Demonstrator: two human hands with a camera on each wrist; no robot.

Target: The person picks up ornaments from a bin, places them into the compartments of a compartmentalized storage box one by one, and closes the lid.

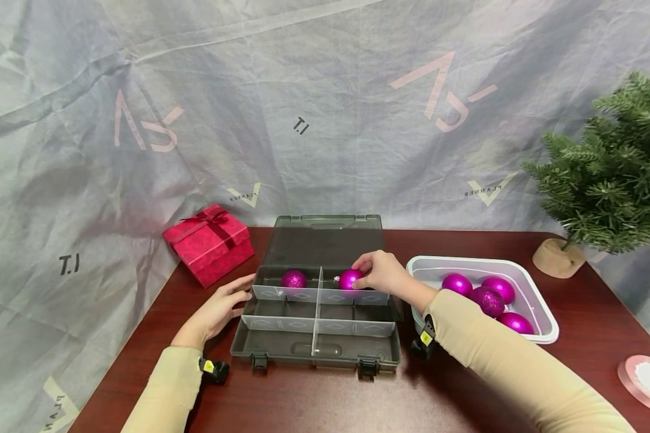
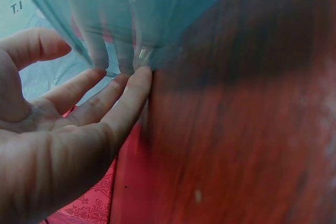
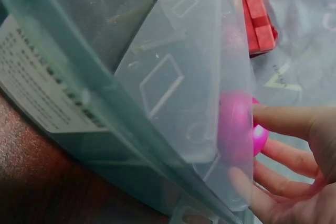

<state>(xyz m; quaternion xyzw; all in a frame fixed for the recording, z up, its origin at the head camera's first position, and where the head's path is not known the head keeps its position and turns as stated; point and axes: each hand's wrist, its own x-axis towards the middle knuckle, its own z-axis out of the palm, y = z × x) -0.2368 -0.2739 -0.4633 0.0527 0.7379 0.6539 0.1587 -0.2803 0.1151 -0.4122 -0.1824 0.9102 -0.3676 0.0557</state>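
The right hand [image 1: 381,273] pinches a magenta ball [image 1: 350,279] between thumb and fingers. That ball sits in the back right compartment of the case [image 1: 281,360], its cap turned toward the centre divider [image 1: 318,307]; whether it touches the floor there, I cannot tell. The left hand [image 1: 219,308] holds nothing: its fingers are spread and nearly straight, the tips against the case's left wall.

A glitter ball [image 1: 294,279] lies in the case's back left compartment. Right of the case is a tub [image 1: 533,300] with 4 more balls [image 1: 457,284] in it. The lid [image 1: 327,240] stands raised at the case's back, the gift box [image 1: 208,246] is behind and left of the case, and the tree [image 1: 617,174] far to its right.

The step in hand looks like seating the ball. To do it well, bring it down mid-compartment, with the cap clear of the centre divider and the knuckles off the cross divider [image 1: 352,297]. Ease the pinch only once the ball rests, since a round thing may roll. Then lift the fingers straight up. Light pressure from the left hand should be enough to steady the case.
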